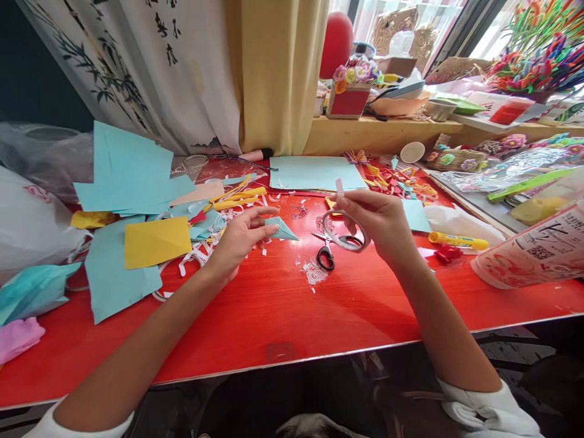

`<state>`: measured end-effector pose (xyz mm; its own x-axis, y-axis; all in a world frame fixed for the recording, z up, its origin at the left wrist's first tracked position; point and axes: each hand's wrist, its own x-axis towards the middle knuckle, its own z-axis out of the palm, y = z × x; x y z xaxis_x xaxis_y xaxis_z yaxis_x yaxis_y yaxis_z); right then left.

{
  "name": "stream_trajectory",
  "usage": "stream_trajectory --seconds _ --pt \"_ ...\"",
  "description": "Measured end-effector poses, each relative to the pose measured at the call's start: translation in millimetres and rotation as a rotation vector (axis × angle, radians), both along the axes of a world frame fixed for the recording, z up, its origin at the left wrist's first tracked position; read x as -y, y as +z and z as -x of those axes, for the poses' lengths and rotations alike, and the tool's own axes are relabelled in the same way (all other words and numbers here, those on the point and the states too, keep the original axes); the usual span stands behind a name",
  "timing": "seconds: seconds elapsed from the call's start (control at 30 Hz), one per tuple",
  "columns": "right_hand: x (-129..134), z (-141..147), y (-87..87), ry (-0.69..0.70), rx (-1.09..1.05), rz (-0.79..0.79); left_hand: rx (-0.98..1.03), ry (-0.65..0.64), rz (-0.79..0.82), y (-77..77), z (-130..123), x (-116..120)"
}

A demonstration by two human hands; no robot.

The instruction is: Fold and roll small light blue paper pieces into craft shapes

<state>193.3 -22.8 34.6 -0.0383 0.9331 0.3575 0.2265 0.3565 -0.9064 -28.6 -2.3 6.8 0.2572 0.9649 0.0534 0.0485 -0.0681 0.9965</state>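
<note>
My left hand (244, 237) pinches a small folded piece of light blue paper (281, 229) between thumb and fingers, its pointed end facing right. To its right, my right hand (371, 216) is closed on a roll of tape (362, 243), with a short white strip standing up from the fingertips. Behind and below the roll, scissors (325, 250) with black handles lie on the red table (274, 316), blades apart. Near the scissors is a patch of whitish scraps (314, 272). Both hands are held above the table.
Blue paper sheets (128, 176) and a yellow sheet (157, 242) are piled at left among many scraps. A blue sheet (314, 173) lies at the back. On the right are a yellow glue stick (458, 241) and a large plastic cup (533, 249). Craft items crowd the sill (387, 126).
</note>
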Motion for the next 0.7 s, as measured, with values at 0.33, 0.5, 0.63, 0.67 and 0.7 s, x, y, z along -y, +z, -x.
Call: stream_trajectory --seconds 0.33,0.5,0.63,0.67,0.7 --pt "0 9 -7.3 0.197 0.152 0.062 0.142 0.067 0.015 -5.0 3 -4" --pt "-4 20 -25.3 0.238 0.188 0.030 0.163 0.119 -0.022 -4.9 2 -5" --pt "-2 39 -48.2 0.327 0.268 0.025 0.165 0.167 -0.104 -1.9 1 -4" --pt "-1 43 -52.9 0.346 0.297 0.025 0.158 0.169 -0.114 -1.4 1 -3" --pt "-1 46 -56.5 0.360 0.327 0.029 0.147 0.164 -0.117 -1.1 1 -3"
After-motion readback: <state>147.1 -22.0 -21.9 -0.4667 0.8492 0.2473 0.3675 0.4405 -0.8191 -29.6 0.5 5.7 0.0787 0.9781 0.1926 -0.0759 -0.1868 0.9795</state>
